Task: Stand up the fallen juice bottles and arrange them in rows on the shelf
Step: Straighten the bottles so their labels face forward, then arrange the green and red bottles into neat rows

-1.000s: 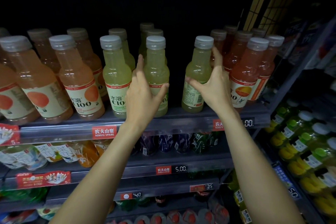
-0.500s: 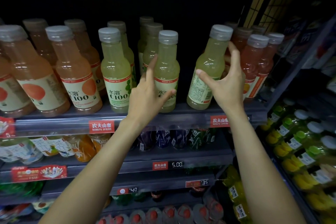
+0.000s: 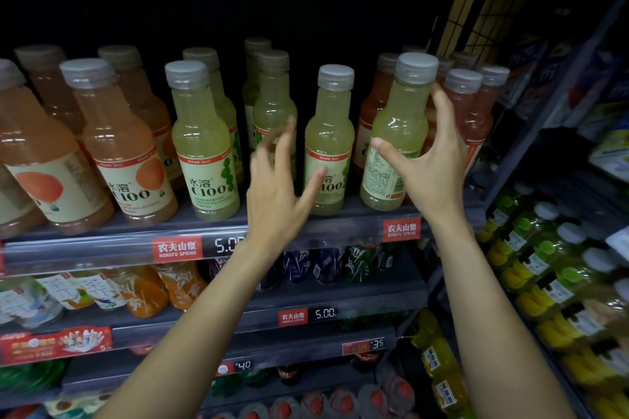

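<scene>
Here, going left to right along the shelf (image 3: 102,250), we see orange juice bottles (image 3: 115,146) standing well to the left of our left hand (image 3: 277,187), then a pale green bottle (image 3: 204,146) upright just left of it. Our left hand is spread and blurred, its fingers loose, holding nothing; another green bottle (image 3: 329,133) stands just right of its thumb, whether touching we cannot tell. Further right, our right hand (image 3: 432,167) grips a tilted green bottle (image 3: 398,126), thumb across the label, fingers behind the neck. Reddish bottles (image 3: 466,102) stand just behind that grip.
</scene>
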`<state>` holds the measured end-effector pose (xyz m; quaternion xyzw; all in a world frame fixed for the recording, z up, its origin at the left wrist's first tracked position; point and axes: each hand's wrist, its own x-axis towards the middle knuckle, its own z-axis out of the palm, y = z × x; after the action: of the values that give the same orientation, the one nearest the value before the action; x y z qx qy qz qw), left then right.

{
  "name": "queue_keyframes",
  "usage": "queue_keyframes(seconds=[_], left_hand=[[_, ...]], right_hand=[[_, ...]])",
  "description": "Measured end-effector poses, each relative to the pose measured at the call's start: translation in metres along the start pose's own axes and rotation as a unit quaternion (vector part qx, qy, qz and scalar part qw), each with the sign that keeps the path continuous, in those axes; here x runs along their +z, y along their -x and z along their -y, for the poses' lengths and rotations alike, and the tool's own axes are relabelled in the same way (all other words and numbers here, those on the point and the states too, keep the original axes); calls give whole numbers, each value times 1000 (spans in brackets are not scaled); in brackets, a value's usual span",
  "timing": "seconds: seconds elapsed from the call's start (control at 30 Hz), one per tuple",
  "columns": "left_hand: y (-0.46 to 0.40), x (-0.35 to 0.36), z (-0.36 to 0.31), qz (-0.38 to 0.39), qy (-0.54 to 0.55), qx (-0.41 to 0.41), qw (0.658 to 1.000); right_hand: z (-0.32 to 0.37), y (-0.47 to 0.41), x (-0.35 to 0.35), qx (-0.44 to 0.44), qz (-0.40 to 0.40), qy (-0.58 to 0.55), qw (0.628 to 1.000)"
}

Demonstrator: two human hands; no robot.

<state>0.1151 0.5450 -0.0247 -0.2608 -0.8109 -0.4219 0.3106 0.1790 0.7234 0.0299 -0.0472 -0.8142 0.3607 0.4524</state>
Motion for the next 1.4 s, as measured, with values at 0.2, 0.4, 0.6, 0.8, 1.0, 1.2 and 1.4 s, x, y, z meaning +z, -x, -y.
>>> queue_keyframes(seconds=[0.2, 0.4, 0.6, 0.8, 1.0, 1.2, 1.4], left_hand=[[-17, 6, 4, 60, 172, -153, 971], [-26, 14, 9, 99, 149, -155, 972], [-29, 15, 9, 126, 193, -143, 962], [-33, 19, 6, 152, 198, -120, 961], [-33, 22, 2, 151, 193, -106, 964], [-33, 18, 11, 150, 178, -59, 971], [-42, 16, 26, -33, 200, -78, 976]], right_hand=[[0, -3, 6, -6, 10, -11, 1000], [0, -6, 6, -11, 10, -3, 1000], [0, -8, 5, -10, 12, -7, 1000], [-5, -8, 6, 1, 25, -8, 1000], [-6, -7, 8, 5, 32, -7, 999], [-8, -6, 20, 23, 35, -16, 999], [-16, -5, 23, 35, 34, -12, 999]])
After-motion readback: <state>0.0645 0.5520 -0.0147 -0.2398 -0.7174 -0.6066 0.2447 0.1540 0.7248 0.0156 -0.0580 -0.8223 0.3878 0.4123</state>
